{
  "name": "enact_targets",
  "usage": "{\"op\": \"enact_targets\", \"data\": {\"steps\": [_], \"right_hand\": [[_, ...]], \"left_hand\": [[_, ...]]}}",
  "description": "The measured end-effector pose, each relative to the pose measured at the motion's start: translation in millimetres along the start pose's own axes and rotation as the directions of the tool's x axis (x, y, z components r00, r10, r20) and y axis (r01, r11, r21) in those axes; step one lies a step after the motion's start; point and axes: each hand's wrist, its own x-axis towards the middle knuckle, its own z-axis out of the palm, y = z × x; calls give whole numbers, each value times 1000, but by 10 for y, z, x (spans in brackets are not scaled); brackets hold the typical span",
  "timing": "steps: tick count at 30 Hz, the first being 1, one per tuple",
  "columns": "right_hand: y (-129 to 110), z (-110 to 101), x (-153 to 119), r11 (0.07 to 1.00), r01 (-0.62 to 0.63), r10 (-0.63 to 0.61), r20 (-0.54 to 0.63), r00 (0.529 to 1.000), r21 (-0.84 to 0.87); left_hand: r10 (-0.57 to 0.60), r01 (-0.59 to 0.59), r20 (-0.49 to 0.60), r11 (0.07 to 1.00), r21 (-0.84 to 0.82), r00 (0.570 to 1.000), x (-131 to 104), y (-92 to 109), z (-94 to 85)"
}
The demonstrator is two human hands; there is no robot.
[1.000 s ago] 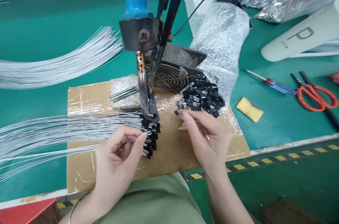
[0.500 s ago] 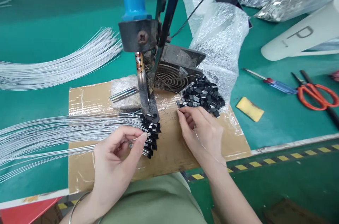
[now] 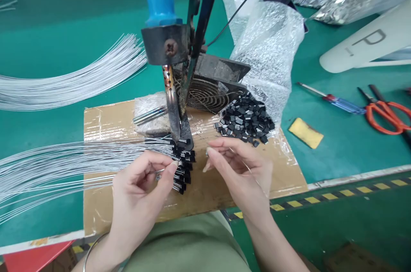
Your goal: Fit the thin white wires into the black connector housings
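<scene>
Where cardboard [image 3: 205, 195] lies bare: right hand [image 3: 239, 169], wire-pinching left hand [image 3: 141, 188].

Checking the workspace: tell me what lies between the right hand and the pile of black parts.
In the head view, only bare taped cardboard separates the right hand from the pile of black parts.

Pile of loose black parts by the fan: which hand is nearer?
Right. The right hand sits just below the pile of loose black parts, fingertips short of it. The left hand is farther left, pinching a wire at the finished row.
</scene>
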Motion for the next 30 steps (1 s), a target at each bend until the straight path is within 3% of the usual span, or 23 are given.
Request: {"op": "enact_targets", "data": {"steps": [4, 8, 18, 30], "right_hand": [[-33, 84, -34, 997, -49, 43, 87, 995, 66], [-52, 150, -60, 989, -78, 59, 144, 988, 127], [-73, 261, -79, 957, -187, 144, 197, 970, 223], [-69, 270, -88, 951, -220, 175, 208, 962, 217]], "left_hand": [[-39, 36, -48, 998, -60, 998, 1, 70, 36], [-21, 22, 28, 998, -60, 999, 35, 61, -7], [-53, 62, 100, 994, -92, 994, 68, 29, -47], [-27, 34, 108, 997, -66, 994, 79, 24, -48]]}}
